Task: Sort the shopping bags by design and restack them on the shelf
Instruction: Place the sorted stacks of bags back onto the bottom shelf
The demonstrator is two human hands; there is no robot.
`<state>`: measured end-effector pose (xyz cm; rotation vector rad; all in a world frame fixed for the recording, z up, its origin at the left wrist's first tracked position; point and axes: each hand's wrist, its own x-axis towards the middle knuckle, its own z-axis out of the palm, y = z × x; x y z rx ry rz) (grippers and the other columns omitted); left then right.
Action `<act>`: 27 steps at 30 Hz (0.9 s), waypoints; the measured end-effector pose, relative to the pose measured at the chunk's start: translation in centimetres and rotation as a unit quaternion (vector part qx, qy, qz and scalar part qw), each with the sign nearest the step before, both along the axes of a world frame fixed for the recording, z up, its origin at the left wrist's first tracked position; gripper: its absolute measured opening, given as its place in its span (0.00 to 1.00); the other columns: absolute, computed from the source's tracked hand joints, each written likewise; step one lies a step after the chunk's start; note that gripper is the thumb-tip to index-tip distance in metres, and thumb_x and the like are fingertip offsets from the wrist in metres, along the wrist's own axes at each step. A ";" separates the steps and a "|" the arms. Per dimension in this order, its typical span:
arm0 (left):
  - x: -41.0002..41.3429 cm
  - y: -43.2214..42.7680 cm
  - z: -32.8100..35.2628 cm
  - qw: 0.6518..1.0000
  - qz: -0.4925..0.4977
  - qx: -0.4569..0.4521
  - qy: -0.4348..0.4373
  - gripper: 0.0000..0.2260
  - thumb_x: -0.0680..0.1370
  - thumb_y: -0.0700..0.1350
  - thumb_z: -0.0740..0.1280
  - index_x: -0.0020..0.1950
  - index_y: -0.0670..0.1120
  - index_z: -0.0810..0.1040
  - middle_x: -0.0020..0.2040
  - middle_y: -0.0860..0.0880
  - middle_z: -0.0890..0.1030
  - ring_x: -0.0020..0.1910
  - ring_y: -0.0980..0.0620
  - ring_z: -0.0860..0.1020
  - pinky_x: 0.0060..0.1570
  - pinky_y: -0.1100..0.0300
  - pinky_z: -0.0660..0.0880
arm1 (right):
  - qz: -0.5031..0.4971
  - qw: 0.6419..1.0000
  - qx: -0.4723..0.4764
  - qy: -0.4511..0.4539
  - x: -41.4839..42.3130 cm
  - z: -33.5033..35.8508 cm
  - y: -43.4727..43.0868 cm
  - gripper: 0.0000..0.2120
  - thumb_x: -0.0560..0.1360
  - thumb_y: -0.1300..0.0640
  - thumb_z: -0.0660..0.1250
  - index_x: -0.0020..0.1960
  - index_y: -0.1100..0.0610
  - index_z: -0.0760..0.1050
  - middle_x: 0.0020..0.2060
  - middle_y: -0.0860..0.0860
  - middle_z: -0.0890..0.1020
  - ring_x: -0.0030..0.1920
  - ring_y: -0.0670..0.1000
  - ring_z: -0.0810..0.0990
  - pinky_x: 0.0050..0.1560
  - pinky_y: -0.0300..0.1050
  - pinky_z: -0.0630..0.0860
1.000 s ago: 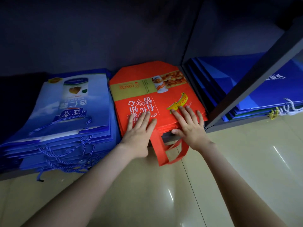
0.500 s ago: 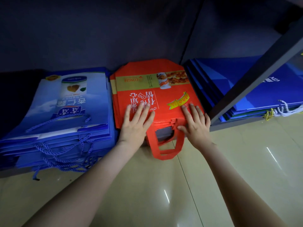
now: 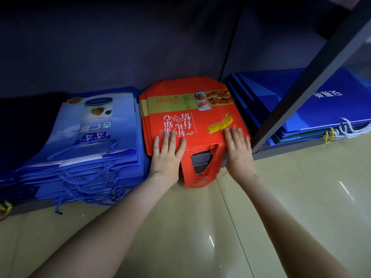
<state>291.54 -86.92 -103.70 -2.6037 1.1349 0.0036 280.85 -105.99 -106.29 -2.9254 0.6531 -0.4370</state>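
So from my end, the red bags [image 3: 192,109] sit in a stack on the bottom shelf [image 3: 285,147], middle spot, top one face up with the print upside down to me. The left hand [image 3: 166,155] and right hand [image 3: 239,151] both lie flat on the near edge of the top bag with straight fingers, pressing and not gripping anything. The red handles [image 3: 200,177] hang off the shelf front between the two wrists, down to the floor [image 3: 200,227].

There's a fat stack of light blue bags [image 3: 96,133] just left of the red ones, touching or close to it, with rope handles [image 3: 84,177] spilling over the near edge. On the right there's a pile of dark blue bags [image 3: 313,109], with white cords [image 3: 347,127] at its near side. A dark post [image 3: 313,77] slants right across that pile and comes down just beside the right hand, so things are tight on that side.

Hard to make out:
- The right fingertips are blurry.
- The far left is just a dark lump [image 3: 30,117], no idea what.
- I can't count the red bags because only their edges show.
- The dark blue pile runs off the frame.
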 end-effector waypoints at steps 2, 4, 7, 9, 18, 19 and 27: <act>0.2 1.0 -0.2 0.998 -0.040 0.030 -0.025 0.45 0.76 0.53 0.65 0.75 0.46 0.31 0.76 0.38 0.36 0.75 0.38 0.40 0.71 0.39 0.39 | 0.104 0.995 0.007 -0.002 -1.0 -0.8 2.7 0.42 0.62 0.66 0.63 0.76 0.57 0.57 0.74 0.56 0.61 0.76 0.55 0.54 0.74 0.55 0.47; 1.0 1.1 0.2 0.997 -0.049 0.051 -0.041 0.48 0.75 0.57 0.67 0.75 0.47 0.31 0.76 0.37 0.38 0.75 0.36 0.43 0.71 0.38 0.43 | 0.156 0.988 0.001 0.018 -1.5 -1.3 4.7 0.45 0.63 0.55 0.66 0.77 0.54 0.52 0.76 0.53 0.57 0.76 0.52 0.49 0.73 0.54 0.41; 2.0 0.1 1.3 0.998 -0.017 0.067 -0.006 0.49 0.72 0.58 0.69 0.76 0.46 0.35 0.76 0.36 0.44 0.74 0.34 0.49 0.71 0.39 0.53 | 0.132 0.990 -0.019 0.033 -0.7 -1.2 5.5 0.60 0.59 0.37 0.73 0.78 0.52 0.42 0.76 0.55 0.53 0.76 0.54 0.45 0.71 0.58 0.39; 2.1 -0.2 1.9 0.998 -0.004 0.065 0.005 0.42 0.77 0.52 0.66 0.76 0.43 0.39 0.76 0.34 0.48 0.74 0.33 0.53 0.70 0.41 0.59 | 0.124 0.990 -0.045 0.042 0.2 -0.5 5.4 0.68 0.51 0.32 0.75 0.77 0.53 0.39 0.76 0.57 0.53 0.76 0.55 0.46 0.71 0.60 0.38; 4.7 0.4 5.2 0.982 -0.106 -0.083 -0.134 0.18 0.73 0.37 0.53 0.57 0.37 0.78 0.48 0.39 0.82 0.41 0.42 0.82 0.38 0.54 0.79 | 0.085 0.982 -0.141 -0.096 4.7 2.2 5.3 0.66 0.49 0.32 0.76 0.77 0.52 0.47 0.70 0.59 0.67 0.71 0.58 0.60 0.71 0.62 0.47; 5.3 0.3 6.0 0.975 -0.113 -0.114 -0.153 0.16 0.73 0.39 0.58 0.58 0.37 0.75 0.47 0.41 0.82 0.40 0.43 0.81 0.38 0.55 0.78 | 0.069 0.978 -0.155 -0.122 5.6 3.0 5.0 0.63 0.51 0.33 0.76 0.76 0.53 0.50 0.67 0.58 0.71 0.68 0.58 0.64 0.70 0.61 0.50; 4.1 -1.6 12.7 0.978 -0.085 -0.184 -0.057 0.37 0.68 0.52 0.66 0.74 0.42 0.59 0.69 0.42 0.68 0.68 0.43 0.67 0.72 0.43 0.50 | 0.000 0.949 -0.235 -0.210 11.2 9.3 1.7 0.23 0.66 0.57 0.57 0.60 0.60 0.67 0.44 0.57 0.74 0.45 0.57 0.66 0.53 0.55 0.61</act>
